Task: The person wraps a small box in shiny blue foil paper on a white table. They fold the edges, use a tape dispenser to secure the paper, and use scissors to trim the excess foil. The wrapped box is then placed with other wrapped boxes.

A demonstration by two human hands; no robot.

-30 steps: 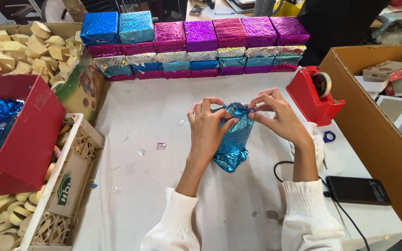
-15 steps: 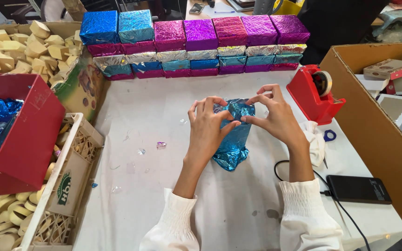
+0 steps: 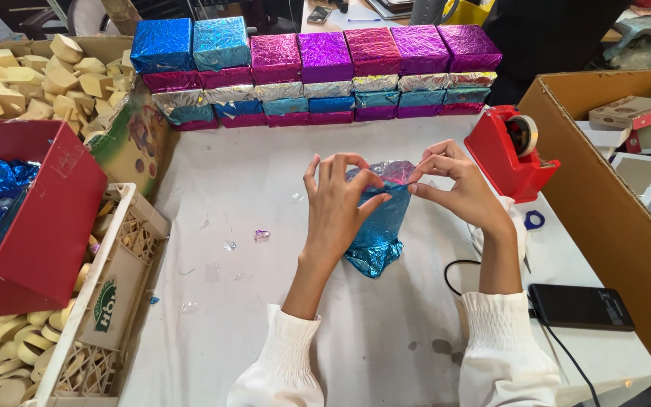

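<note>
- Left hand (image 3: 337, 207) grips the near side of a blue foil-wrapped box (image 3: 378, 226), fingers spread across its face, thumb pressed to the foil.
- Right hand (image 3: 453, 188) pinches the foil at the box's top edge, fingertips meeting those of the left hand; both hands are closed on the wrap.
- The box stands tilted on the white table (image 3: 265, 173), roughly at its middle; loose foil bunches at the box's lower end, toward the person.
- Both wrists wear white gathered sleeves (image 3: 502, 339).
- Just right of the box, past the right hand: a red tape dispenser (image 3: 510, 154) with a roll of clear tape.
- Near the right wrist, a pair of blue-handled scissors (image 3: 534, 220), mostly hidden.
- Right of the box and nearer the person: a black phone (image 3: 582, 307) with a cable running from it.
- Beyond the box, at the table's far edge: a wall of wrapped boxes (image 3: 318, 68), blue, pink, purple and silver, stacked in rows.
- Left of the box, small foil scraps (image 3: 261, 235) on the table.
- Far left of the box: a red box (image 3: 35, 218) holding blue foil, a white crate (image 3: 114, 294), a carton of pale yellow blocks (image 3: 32, 79).
- Far right: an open cardboard carton (image 3: 604, 196).
</note>
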